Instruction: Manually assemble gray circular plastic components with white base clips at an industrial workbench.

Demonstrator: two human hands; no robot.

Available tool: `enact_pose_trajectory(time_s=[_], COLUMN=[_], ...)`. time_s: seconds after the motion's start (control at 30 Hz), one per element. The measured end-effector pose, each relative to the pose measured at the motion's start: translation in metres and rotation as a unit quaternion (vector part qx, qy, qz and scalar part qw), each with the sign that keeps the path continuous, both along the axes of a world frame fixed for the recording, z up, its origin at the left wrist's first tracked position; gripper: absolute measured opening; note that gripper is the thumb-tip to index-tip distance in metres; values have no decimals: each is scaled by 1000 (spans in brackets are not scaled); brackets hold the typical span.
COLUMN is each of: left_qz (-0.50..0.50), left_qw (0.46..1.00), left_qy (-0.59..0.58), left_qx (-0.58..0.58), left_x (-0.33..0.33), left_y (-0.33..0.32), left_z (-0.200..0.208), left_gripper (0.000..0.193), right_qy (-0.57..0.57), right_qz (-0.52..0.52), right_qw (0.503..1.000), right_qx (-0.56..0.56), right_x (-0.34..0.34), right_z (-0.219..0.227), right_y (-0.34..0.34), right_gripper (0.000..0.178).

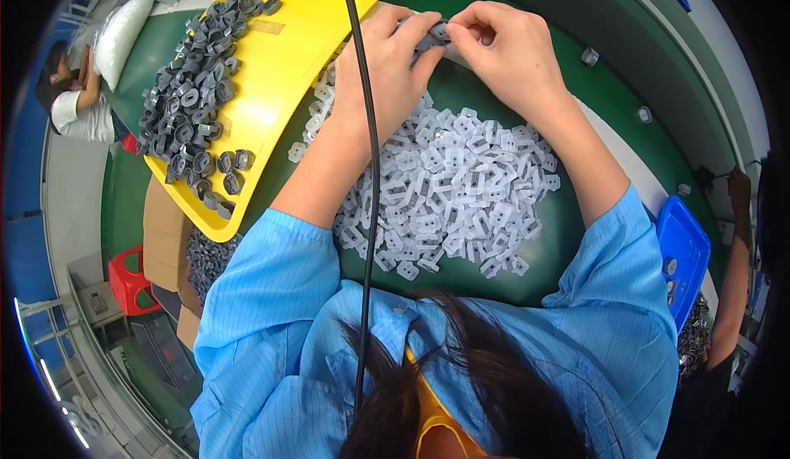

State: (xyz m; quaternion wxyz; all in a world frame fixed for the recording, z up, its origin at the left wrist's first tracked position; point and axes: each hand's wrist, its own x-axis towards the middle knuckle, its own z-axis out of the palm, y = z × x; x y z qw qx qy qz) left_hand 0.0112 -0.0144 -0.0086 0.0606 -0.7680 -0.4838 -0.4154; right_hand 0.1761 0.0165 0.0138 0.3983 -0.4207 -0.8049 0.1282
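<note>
The left hand (pixel 385 60) closes its thumb and fingers around a small gray cap (pixel 437 36), while the thumb and forefinger of the right hand (pixel 517 57) are pinched together on that cap's right edge; the cap sits between the two hands, just beyond the heap of pale plastic clips (pixel 448 183) and to the right of the yellow tray (pixel 284 72); the fingers cover much of it, so I cannot tell whether a pale clip is also in the grip; the work in hand looks like fine fingertip work, so the left hand does best as a steady clamp, firm enough to stop the cap turning, with the right fingertips making the small moves; pressure is better straight and even than sideways, since so small a piece could tip or spring out; opening the left fingers a little would show how the edges lie; resting the wrists would likely steady the pinch; the black cable (pixel 370 154) crosses in front of the left forearm in this view, so sweeping moves call for care; the loose gray caps (pixel 193 88) lie along the tray's left side, well apart from the pale heap, and are best left unmixed.
</note>
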Motion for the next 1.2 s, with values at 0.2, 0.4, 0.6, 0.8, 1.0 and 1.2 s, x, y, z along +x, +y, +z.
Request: enact_pose_trajectory(time_s=[0.2,0.4,0.6,0.8,1.0,1.2], left_qz=[1,-27,-72,-82,-67,-71], left_qw=[1000,1000,997,993,994,967], left_qy=[3,5,-14,-18,-26,-137], left_qx=[19,11,-15,-78,-86,-203], left_x=[0,0,0,-5,-11,-21], left_y=[0,3,0,2,6,10], left_z=[-4,-4,0,-1,1,1], left_gripper=[30,30,35,34,34,30], right_qy=[19,185,220,171,120,-67], right_qz=[6,115,168,182,119,-139], right_qw=[992,911,849,860,934,987], right_qx=[-126,-351,-449,-445,-315,-49], right_x=[1,13,19,25,34,50], right_z=[3,-6,-7,3,-14,-30], right_y=[1,14,20,15,35,44], right_gripper=[22,28,20,19,23,19])
